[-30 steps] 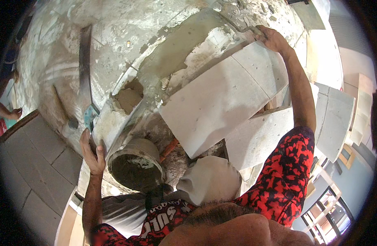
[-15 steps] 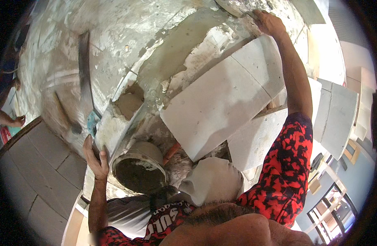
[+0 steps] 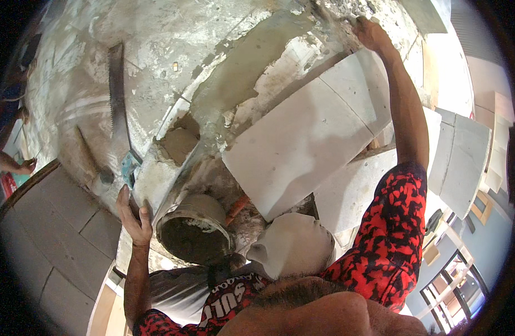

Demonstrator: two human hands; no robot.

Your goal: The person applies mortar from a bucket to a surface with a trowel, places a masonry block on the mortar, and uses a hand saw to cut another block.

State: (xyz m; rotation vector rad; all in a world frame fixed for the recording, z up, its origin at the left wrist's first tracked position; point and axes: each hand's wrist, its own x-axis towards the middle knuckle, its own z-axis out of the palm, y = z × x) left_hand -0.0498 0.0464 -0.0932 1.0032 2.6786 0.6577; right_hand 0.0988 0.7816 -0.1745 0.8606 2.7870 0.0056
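My left hand (image 3: pixel 135 217) is open, fingers apart, at the edge of a pale block (image 3: pixel 156 182) beside the teal handle of a handsaw (image 3: pixel 117 98). My right arm reaches far out over large white blocks (image 3: pixel 302 140). At its end my right hand (image 3: pixel 372 33) is closed on a mortar-smeared tool, which looks like a trowel (image 3: pixel 324 15), though it is blurred. A wet grey mortar bed (image 3: pixel 240 70) spreads to the left of that tool. A lump of mortar (image 3: pixel 180 143) sits on the pale block's far end. Close to my body stands a bucket (image 3: pixel 193 232) with mortar in it.
A hammer (image 3: pixel 86 148) with a wooden handle lies left of the saw. Grey blocks (image 3: pixel 61 224) are stacked at the near left, and more grey blocks (image 3: pixel 461 145) stand at the right. Another person's hand (image 3: pixel 28 166) shows at the far left edge.
The tool in my right hand has turned, and its pale curved edge no longer shows. The left hand has barely moved. The whole view has shifted slightly.
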